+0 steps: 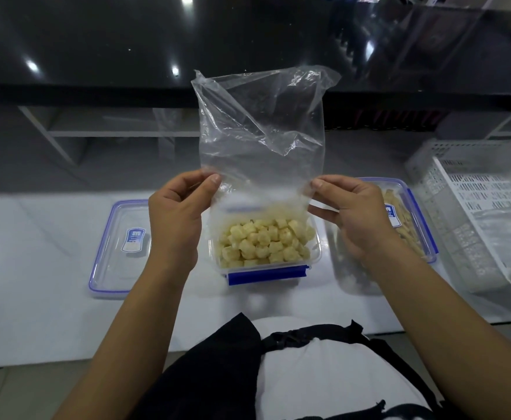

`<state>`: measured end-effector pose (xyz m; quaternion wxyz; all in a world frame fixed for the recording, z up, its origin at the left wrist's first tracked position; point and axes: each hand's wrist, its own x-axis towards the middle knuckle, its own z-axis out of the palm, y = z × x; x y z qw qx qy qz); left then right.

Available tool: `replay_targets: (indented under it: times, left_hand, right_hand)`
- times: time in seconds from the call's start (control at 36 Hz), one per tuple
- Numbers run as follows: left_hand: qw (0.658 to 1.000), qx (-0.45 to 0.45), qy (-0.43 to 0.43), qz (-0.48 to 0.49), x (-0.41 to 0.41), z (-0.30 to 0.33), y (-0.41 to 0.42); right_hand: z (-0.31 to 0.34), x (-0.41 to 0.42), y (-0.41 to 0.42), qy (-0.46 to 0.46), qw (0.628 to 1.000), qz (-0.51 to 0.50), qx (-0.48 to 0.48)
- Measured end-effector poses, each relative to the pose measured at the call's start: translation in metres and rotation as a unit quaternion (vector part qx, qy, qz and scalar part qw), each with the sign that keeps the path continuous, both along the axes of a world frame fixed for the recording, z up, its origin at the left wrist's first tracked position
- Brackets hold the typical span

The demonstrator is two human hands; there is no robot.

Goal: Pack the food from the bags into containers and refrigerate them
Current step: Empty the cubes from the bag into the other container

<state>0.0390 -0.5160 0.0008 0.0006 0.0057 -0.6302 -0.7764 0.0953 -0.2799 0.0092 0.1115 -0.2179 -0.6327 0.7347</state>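
while held above the container of pale food pieces, clear bag pinched upright by left hand and right hand; lid lying just left.

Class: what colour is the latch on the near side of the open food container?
Blue: the latch on the container, clearest in the head view.

White slatted basket at the white counter's right end.

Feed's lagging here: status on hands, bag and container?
Left hand and right hand each pinch the clear plastic bag, emptied, upturned. Yellow food pieces sit in the open clear blue-clipped container. Nothing obstructing.
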Motion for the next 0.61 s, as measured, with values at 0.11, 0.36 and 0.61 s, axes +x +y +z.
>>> replay_targets:
  times: [0.11, 0.36, 0.61]
  left_hand:
    - [1.0, -0.003, 0.011, -0.003, 0.0, 0.006, 0.001]
    - [1.0, -0.001, 0.015, -0.001, 0.002, 0.009, -0.002]
    - [1.0, 0.011, 0.025, -0.007, 0.004, 0.013, -0.001]
  right_hand:
    - [0.004, -0.002, -0.002, 0.006, 1.0, 0.005, -0.008]
    - [0.006, -0.002, -0.002, 0.006, 1.0, 0.016, 0.016]
    - [0.013, 0.006, 0.0, 0.021, 1.0, -0.014, 0.006]
